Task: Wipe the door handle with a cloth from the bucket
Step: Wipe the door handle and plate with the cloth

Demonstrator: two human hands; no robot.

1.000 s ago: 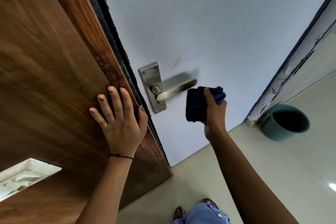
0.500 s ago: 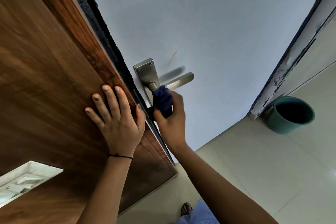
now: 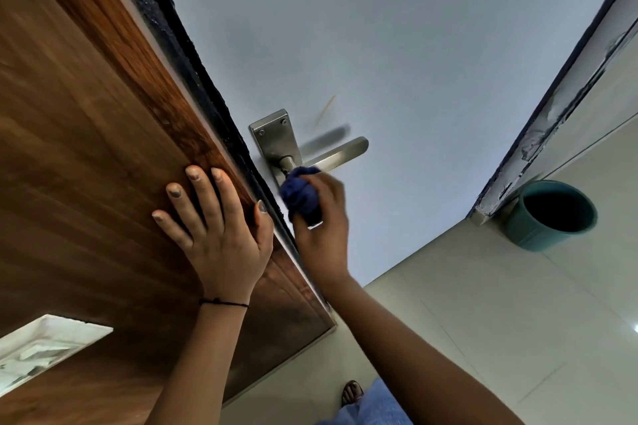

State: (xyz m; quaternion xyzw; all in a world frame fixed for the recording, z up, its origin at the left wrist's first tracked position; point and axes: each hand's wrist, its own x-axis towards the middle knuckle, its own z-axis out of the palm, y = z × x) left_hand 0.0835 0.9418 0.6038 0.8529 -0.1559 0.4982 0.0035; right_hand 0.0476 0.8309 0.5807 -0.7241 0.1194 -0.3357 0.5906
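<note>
Right hand (image 3: 322, 228) has its fingers bunched tight around the blue cloth (image 3: 299, 195), pressing it against the backplate just below the door handle (image 3: 336, 155). Left hand (image 3: 215, 231) lies flat, fingers spread, on the wooden door (image 3: 86, 148). The teal bucket (image 3: 549, 216) sits far right on the floor.

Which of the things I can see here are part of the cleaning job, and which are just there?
Part of the job:
- door handle
- blue cloth, bunched in the right hand
- green bucket on the floor
- left hand, flat on the wooden door

Just there:
- grey wall
- tiled floor
- sandal
</note>
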